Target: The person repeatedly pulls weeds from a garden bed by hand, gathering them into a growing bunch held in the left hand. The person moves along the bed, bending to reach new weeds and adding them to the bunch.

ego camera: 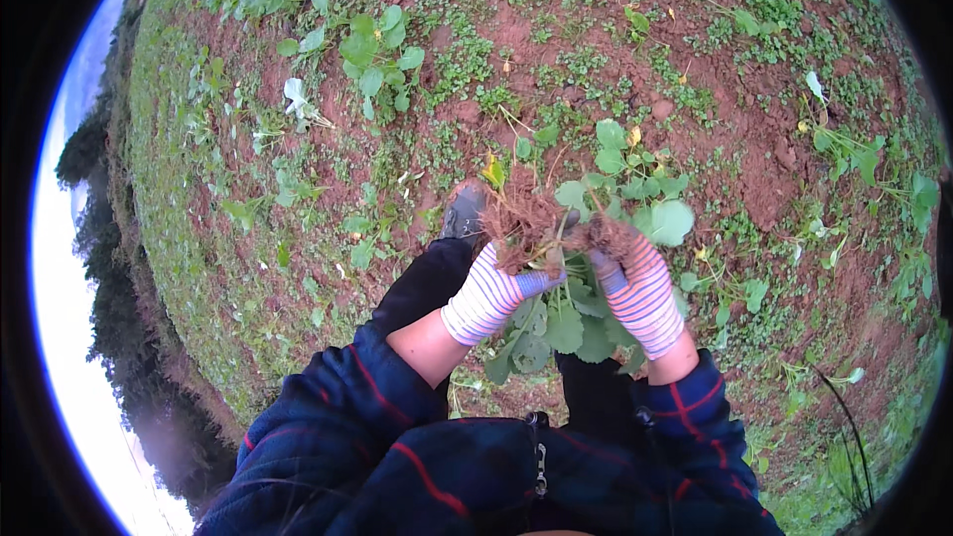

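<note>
My left hand [500, 294], in a striped knit glove, grips the base of an uprooted leafy plant, with a brown clump of roots and soil [525, 219] above its fingers. Close by on the right, my right hand [636, 290], gloved alike, is closed around a smaller soil clump [610, 237]. Broad green leaves [563, 329] hang down between the two hands, towards my body. Some fingers are hidden behind the roots and leaves.
Reddish soil [752, 171] with low weeds surrounds me. A leafy plant [376, 56] grows ahead on the left, and a wilted one [298, 100] lies nearby. My shoe [464, 210] is just beyond my left hand. Dark trees [112, 238] stand at the far left.
</note>
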